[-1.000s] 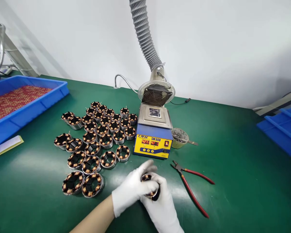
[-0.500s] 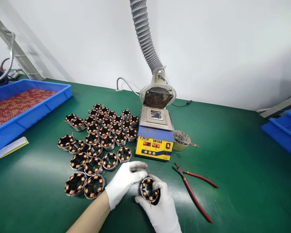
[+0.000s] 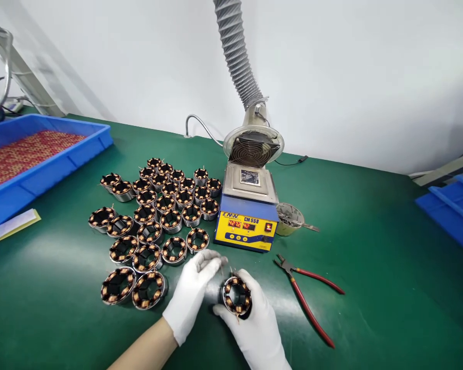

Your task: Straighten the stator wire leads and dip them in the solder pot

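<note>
Right hand: white-gloved, fingers curled around a stator, gripping it by its outer ring with the open bore turned up toward the camera.
Left hand: white-gloved, fingertips pinched together just above and left of the held stator, at a fine wire lead too thin to make out clearly; bare forearm enters from the near edge of the bench.
Held stator: ring of copper-wound coils on a black core, lifted just above the green bench mat, near the near edge and directly in front of the solder pot.
Stator group: many like pieces standing bore-up on the mat, left of the solder pot, packed close and mostly touching; the nearest pair lies just left of the left hand.
Solder pot: blue and yellow box with red digit display, square well on top, mid-bench.
Fume duct: grey ribbed hose ending in a round grille just behind the pot.
Metal cup: just right of the pot, a tool handle resting across its rim.
Cutters: red-handled, lying open on the mat right of the hands, apart from them.
Blue tray: far left corner, filled with small reddish parts.
Paper pad: on the mat beside the tray's near wall.
</note>
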`<state>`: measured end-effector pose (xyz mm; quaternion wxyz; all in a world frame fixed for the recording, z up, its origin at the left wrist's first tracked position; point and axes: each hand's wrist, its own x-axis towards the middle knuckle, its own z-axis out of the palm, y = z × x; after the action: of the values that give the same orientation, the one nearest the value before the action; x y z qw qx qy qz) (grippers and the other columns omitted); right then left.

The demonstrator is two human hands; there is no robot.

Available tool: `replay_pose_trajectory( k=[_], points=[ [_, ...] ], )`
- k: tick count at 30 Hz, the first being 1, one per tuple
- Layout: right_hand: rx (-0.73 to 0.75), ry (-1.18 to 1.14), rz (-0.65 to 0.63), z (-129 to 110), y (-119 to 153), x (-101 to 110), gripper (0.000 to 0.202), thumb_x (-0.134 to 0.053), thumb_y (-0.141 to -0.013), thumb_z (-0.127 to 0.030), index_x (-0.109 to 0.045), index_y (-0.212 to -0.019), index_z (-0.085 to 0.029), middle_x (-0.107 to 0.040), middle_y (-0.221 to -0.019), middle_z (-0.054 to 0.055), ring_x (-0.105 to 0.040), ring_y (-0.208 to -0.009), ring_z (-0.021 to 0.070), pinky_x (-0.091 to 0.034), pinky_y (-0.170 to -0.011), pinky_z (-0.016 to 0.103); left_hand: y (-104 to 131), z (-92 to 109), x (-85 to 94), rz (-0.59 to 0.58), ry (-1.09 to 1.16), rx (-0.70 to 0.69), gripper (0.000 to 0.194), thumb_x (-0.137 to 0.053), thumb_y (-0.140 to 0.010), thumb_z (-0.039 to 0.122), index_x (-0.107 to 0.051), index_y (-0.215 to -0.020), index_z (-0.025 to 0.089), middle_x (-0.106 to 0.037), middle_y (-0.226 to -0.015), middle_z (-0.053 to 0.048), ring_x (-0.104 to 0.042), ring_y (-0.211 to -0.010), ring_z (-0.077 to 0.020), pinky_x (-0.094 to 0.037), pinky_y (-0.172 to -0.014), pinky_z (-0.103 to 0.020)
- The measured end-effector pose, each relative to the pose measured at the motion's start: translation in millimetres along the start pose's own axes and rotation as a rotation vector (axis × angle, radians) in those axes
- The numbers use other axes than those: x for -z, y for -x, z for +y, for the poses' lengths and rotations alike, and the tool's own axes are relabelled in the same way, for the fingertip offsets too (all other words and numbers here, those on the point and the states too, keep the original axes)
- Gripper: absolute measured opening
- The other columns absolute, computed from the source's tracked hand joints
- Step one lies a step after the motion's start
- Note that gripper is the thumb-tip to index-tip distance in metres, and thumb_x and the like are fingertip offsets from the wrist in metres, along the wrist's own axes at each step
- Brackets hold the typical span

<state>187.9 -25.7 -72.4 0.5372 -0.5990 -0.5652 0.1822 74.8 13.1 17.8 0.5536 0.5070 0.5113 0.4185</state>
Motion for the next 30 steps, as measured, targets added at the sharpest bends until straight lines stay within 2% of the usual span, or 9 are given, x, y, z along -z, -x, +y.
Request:
replay_pose_trajectory(
  k=[4, 8, 11, 14, 16, 19, 22, 27, 30],
  points=[
    [0.331, 0.197, 0.194, 3.9, 3.1, -4.0, 0.058, -0.072, -0.062, -0.033, -0.055, -0.112, -0.010, -0.064, -0.101, 0.012, -0.064, -0.088, 0.0244, -0.056, -0.071, 0.032, -2.3, -4.0, 13.8, -0.200, -0.458, -0.144, 0.049, -0.043, -0.080, 0.048, -0.059, -0.117, 0.019, -0.051, -0.128, -0.004, -0.042, -0.126, -0.0177, -0.027, -0.115, -0.034],
    [0.277, 0.172, 0.162, 6.6, 6.7, -6.1, 0.078, -0.072, -0.065, -0.033, -0.035, -0.130, -0.011, -0.061, -0.108, 0.014, -0.063, -0.092, 0.0221, -0.055, -0.072, 0.029, -10.8, -5.8, 12.4, -0.326, -0.712, -0.260, 0.040, -0.041, -0.084, 0.036, -0.066, -0.111, 0.021, -0.056, -0.123, 0.000, -0.039, -0.127, -0.0176, -0.017, -0.119, -0.036],
    [0.192, 0.150, 0.134, 7.3, 9.1, -7.0, 0.086, -0.072, -0.065, -0.035, -0.026, -0.134, -0.014, -0.061, -0.109, 0.013, -0.063, -0.094, 0.0218, -0.055, -0.073, 0.030, -16.5, -5.4, 8.6, -0.314, -0.623, -0.261, 0.037, -0.045, -0.082, 0.036, -0.068, -0.103, 0.017, -0.061, -0.112, -0.003, -0.051, -0.113, -0.0165, -0.026, -0.115, -0.035],
    [0.171, 0.179, 0.141, 6.1, 8.8, -6.8, 0.086, -0.073, -0.064, -0.036, -0.025, -0.134, -0.018, -0.062, -0.105, 0.010, -0.063, -0.091, 0.0228, -0.055, -0.072, 0.033, -18.1, -2.7, 6.8, -0.237, -0.345, -0.158, 0.045, -0.045, -0.080, 0.044, -0.064, -0.105, 0.012, -0.062, -0.108, -0.007, -0.057, -0.102, -0.0152, -0.042, -0.101, -0.029],
    [0.179, 0.197, 0.141, 4.2, 7.5, -5.9, 0.085, -0.073, -0.063, -0.036, -0.026, -0.133, -0.018, -0.063, -0.103, 0.010, -0.064, -0.089, 0.0230, -0.056, -0.070, 0.033, -17.1, 0.5, 4.7, -0.216, -0.198, -0.060, 0.048, -0.054, -0.074, 0.041, -0.061, -0.109, 0.009, -0.062, -0.105, -0.009, -0.059, -0.096, -0.0139, -0.047, -0.089, -0.023],
    [0.204, 0.184, 0.134, 1.4, 6.5, -4.7, 0.085, -0.073, -0.064, -0.031, -0.026, -0.133, -0.014, -0.064, -0.100, 0.010, -0.064, -0.086, 0.0214, -0.055, -0.068, 0.028, -14.4, 5.4, -1.7, -0.173, -0.142, 0.069, 0.037, -0.063, -0.063, 0.023, -0.062, -0.096, 0.005, -0.063, -0.092, -0.009, -0.060, -0.081, -0.0104, -0.048, -0.074, -0.016],
    [0.239, 0.197, 0.175, 0.3, 6.6, -3.8, 0.088, -0.075, -0.060, -0.028, -0.027, -0.133, -0.015, -0.064, -0.098, 0.008, -0.065, -0.084, 0.0197, -0.055, -0.068, 0.025, -11.6, 7.9, -8.1, -0.109, -0.100, 0.083, 0.024, -0.063, -0.060, 0.019, -0.059, -0.078, 0.004, -0.061, -0.076, -0.006, -0.057, -0.067, -0.0070, -0.044, -0.062, -0.013],
    [0.340, 0.274, 0.222, -2.9, 4.1, -1.0, 0.082, -0.080, -0.052, -0.026, -0.038, -0.122, -0.016, -0.064, -0.098, 0.008, -0.065, -0.082, 0.0198, -0.055, -0.066, 0.025, -10.7, 3.9, -10.2, -0.080, -0.063, 0.111, 0.021, -0.064, -0.059, 0.019, -0.056, -0.072, 0.004, -0.060, -0.070, -0.005, -0.055, -0.062, -0.0061, -0.045, -0.059, -0.012],
    [0.389, 0.317, 0.240, -3.8, 2.3, -0.5, 0.079, -0.082, -0.049, -0.028, -0.042, -0.115, -0.016, -0.065, -0.094, 0.006, -0.065, -0.079, 0.0192, -0.056, -0.065, 0.025, -9.5, -1.4, -4.0, -0.074, -0.109, 0.045, 0.029, -0.064, -0.063, 0.025, -0.060, -0.083, 0.005, -0.064, -0.084, -0.008, -0.060, -0.073, -0.0091, -0.049, -0.067, -0.014]
  ],
)
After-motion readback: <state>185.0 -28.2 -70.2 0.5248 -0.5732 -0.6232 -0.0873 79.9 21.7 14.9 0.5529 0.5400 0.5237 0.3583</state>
